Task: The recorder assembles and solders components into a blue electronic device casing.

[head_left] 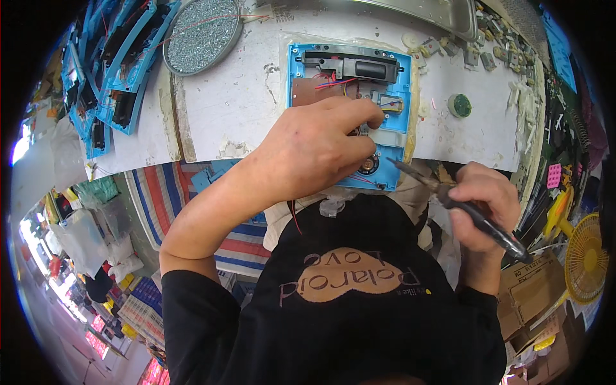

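Black shirt front fills the bottom, above it my right hand (482,204) grips the soldering iron (462,206) near the blue housing (350,109) at the bench (231,115) edge, left hand (314,144) presses on it, I'd keep that pressure while easing the tip in

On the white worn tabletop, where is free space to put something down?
The white worn tabletop is bare between the round metal tray of screws and the open blue plastic housing under the left hand. Another patch lies right of the housing, around the small green disc. The far right corner, covered with small grey parts, is crowded.
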Tool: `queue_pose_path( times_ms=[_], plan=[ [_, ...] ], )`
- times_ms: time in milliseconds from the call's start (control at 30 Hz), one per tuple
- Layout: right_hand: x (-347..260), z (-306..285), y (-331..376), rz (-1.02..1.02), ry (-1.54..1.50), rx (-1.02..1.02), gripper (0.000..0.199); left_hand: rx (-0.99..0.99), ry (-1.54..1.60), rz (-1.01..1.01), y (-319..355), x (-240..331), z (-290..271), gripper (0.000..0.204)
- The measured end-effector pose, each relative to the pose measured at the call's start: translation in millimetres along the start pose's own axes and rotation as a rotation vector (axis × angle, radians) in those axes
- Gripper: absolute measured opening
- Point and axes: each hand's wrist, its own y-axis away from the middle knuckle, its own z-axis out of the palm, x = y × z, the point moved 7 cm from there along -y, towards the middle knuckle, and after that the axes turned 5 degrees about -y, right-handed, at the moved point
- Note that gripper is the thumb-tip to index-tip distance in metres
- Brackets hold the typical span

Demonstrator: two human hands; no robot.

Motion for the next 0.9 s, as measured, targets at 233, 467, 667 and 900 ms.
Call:
queue_pose_path(
  times_ms=[233,467,667,900],
  plan=[
    [8,-114,89,0.11,-0.12,0.585,0.033,-0.029,0.022,0.009,-3,0,-4,0.021],
    [-27,-216,160,-0.069,-0.267,0.943,0.02,-0.101,-0.042,-0.066,-4,4,0,0.02],
    [-54,-276,207,-0.059,0.212,1.444,0.007,-0.078,-0.058,-0.048,-10,8,3,0.02],
    [46,-341,140,0.266,0.341,1.298,0.017,-0.074,-0.094,-0.005,1,5,-4,0.022]
  ],
)
